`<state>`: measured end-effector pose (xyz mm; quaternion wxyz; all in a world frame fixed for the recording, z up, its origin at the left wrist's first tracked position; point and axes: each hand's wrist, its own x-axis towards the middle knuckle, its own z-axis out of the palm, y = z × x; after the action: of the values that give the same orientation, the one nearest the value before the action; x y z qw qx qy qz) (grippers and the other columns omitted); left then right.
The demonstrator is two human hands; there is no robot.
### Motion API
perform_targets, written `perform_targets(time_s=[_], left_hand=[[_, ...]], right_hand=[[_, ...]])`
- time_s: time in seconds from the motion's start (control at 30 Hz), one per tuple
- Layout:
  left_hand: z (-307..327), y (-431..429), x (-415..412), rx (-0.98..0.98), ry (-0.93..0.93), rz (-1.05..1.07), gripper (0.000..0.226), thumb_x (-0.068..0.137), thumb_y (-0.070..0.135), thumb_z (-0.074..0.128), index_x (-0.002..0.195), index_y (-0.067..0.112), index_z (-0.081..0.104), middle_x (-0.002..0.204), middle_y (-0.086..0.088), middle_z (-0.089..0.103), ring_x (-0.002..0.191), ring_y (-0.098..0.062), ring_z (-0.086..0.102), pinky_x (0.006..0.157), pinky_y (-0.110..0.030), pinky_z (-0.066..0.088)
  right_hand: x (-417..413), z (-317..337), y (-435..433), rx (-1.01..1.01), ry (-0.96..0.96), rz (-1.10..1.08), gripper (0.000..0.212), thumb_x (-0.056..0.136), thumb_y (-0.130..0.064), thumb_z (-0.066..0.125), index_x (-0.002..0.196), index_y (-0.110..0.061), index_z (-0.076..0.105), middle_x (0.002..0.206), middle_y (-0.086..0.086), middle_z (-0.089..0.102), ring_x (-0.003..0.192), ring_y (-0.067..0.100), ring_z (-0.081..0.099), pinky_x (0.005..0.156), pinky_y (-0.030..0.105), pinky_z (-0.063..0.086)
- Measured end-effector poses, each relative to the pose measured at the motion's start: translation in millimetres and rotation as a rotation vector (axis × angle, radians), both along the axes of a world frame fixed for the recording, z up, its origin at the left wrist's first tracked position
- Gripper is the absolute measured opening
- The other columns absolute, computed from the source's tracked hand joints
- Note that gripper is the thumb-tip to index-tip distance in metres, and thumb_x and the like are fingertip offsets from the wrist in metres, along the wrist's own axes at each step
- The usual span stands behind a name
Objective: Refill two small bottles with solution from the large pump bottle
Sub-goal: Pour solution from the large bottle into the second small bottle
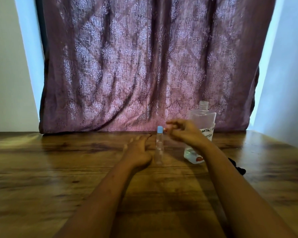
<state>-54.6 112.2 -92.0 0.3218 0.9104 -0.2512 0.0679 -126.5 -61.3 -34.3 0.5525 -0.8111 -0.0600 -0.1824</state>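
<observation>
A small clear bottle (159,145) with a light blue cap stands upright on the wooden table (58,169). My left hand (138,150) lies flat on the table just left of it, fingers spread and holding nothing. My right hand (182,130) hovers just right of the blue cap, fingers loosely curled and blurred, empty as far as I can see. Behind that hand stands the large clear bottle (200,131), its threaded neck open with no pump on it, a white handwritten label on its front and a little liquid at the bottom. Only one small bottle is in view.
A dark object (237,167) lies on the table to the right of my right forearm, partly hidden. A purple patterned curtain (144,66) hangs behind the table's far edge, with pale walls on both sides.
</observation>
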Motion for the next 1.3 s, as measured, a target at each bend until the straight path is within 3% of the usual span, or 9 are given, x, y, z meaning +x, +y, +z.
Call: perform_targets(time_s=[0.13, 0.2, 0.3, 0.37, 0.43, 0.5, 0.7, 0.97, 1.3], left_hand=[[5.5, -11.4, -9.8, -0.056, -0.004, -0.078, 0.079, 0.077, 0.033, 0.07, 0.144, 0.031, 0.031, 0.144, -0.001, 0.04, 0.134, -0.028, 0.034, 0.111, -0.05, 0.027], [3.7, -14.5, -10.8, -0.203, 0.032, -0.099, 0.072, 0.073, 0.032, 0.078, 0.136, 0.028, 0.043, 0.134, 0.0, 0.051, 0.12, -0.02, 0.049, 0.101, -0.042, 0.044], [-4.6, -20.3, -15.5, -0.389, 0.143, -0.138, 0.041, 0.073, 0.024, 0.08, 0.108, 0.029, 0.06, 0.114, 0.004, 0.066, 0.091, -0.003, 0.062, 0.073, -0.022, 0.056], [-10.8, -25.0, -16.9, -0.454, 0.179, -0.127, 0.03, 0.075, 0.02, 0.079, 0.1, 0.025, 0.064, 0.102, 0.004, 0.07, 0.089, -0.011, 0.068, 0.081, -0.036, 0.059], [-12.2, -27.8, -18.8, -0.491, 0.207, -0.123, 0.029, 0.076, 0.016, 0.077, 0.102, 0.023, 0.065, 0.097, 0.005, 0.071, 0.088, -0.013, 0.071, 0.083, -0.043, 0.059], [-12.7, -28.6, -18.8, -0.511, 0.215, -0.117, 0.029, 0.076, 0.013, 0.077, 0.102, 0.022, 0.066, 0.097, 0.004, 0.072, 0.087, -0.013, 0.071, 0.082, -0.042, 0.059], [-10.3, -23.3, -18.4, -0.562, 0.23, -0.084, 0.039, 0.079, 0.008, 0.073, 0.098, 0.035, 0.052, 0.116, -0.001, 0.066, 0.1, -0.019, 0.066, 0.085, -0.046, 0.058], [-10.8, -20.9, -14.0, -0.543, 0.174, -0.047, 0.043, 0.078, 0.013, 0.075, 0.116, 0.023, 0.058, 0.115, -0.001, 0.068, 0.102, -0.017, 0.064, 0.089, -0.046, 0.056], [-14.6, -21.5, -9.0, -0.589, 0.173, -0.088, 0.034, 0.079, 0.005, 0.072, 0.101, 0.029, 0.061, 0.101, -0.002, 0.072, 0.094, -0.02, 0.069, 0.087, -0.047, 0.057]], right_hand=[[-20.0, 30.2, -25.5, 0.335, -0.54, -0.317, 0.008, 0.085, -0.013, 0.063, 0.091, -0.018, 0.064, 0.085, 0.0, 0.065, 0.067, 0.005, 0.06, 0.057, 0.019, 0.054], [-25.0, 30.1, -44.1, 0.343, -0.693, -0.592, 0.019, 0.081, -0.022, 0.069, 0.097, -0.015, 0.062, 0.088, -0.004, 0.062, 0.07, -0.003, 0.056, 0.062, 0.014, 0.05], [-19.7, 11.3, -70.4, 0.11, -0.408, -0.725, 0.066, 0.071, -0.042, 0.075, 0.125, -0.021, 0.045, 0.127, 0.007, 0.052, 0.106, 0.01, 0.052, 0.087, 0.022, 0.047], [-13.1, -5.3, -74.3, 0.05, -0.161, -0.531, 0.092, 0.061, -0.047, 0.079, 0.135, -0.026, 0.029, 0.14, 0.013, 0.041, 0.12, 0.031, 0.048, 0.096, 0.049, 0.047], [-6.4, -18.6, -69.4, 0.045, -0.064, -0.418, 0.102, 0.055, -0.044, 0.083, 0.136, -0.025, 0.024, 0.134, 0.012, 0.048, 0.114, 0.034, 0.054, 0.087, 0.052, 0.052], [-0.3, -25.6, -64.3, 0.02, -0.064, -0.489, 0.098, 0.058, -0.039, 0.084, 0.134, -0.025, 0.024, 0.126, 0.008, 0.054, 0.104, 0.031, 0.059, 0.076, 0.045, 0.056], [7.3, -27.2, -43.9, -0.264, -0.24, -0.55, 0.094, 0.058, -0.026, 0.086, 0.13, -0.017, 0.026, 0.132, 0.012, 0.043, 0.111, 0.028, 0.049, 0.085, 0.036, 0.044], [9.3, -38.0, -20.5, -0.843, -0.207, -0.609, 0.094, 0.068, -0.036, 0.073, 0.141, -0.024, 0.015, 0.135, 0.01, 0.035, 0.119, 0.036, 0.044, 0.098, 0.059, 0.04], [14.8, -45.4, -24.4, -1.043, -0.099, -0.67, 0.093, 0.069, -0.044, 0.071, 0.14, -0.034, 0.012, 0.14, 0.009, 0.031, 0.13, 0.038, 0.032, 0.108, 0.066, 0.02]])
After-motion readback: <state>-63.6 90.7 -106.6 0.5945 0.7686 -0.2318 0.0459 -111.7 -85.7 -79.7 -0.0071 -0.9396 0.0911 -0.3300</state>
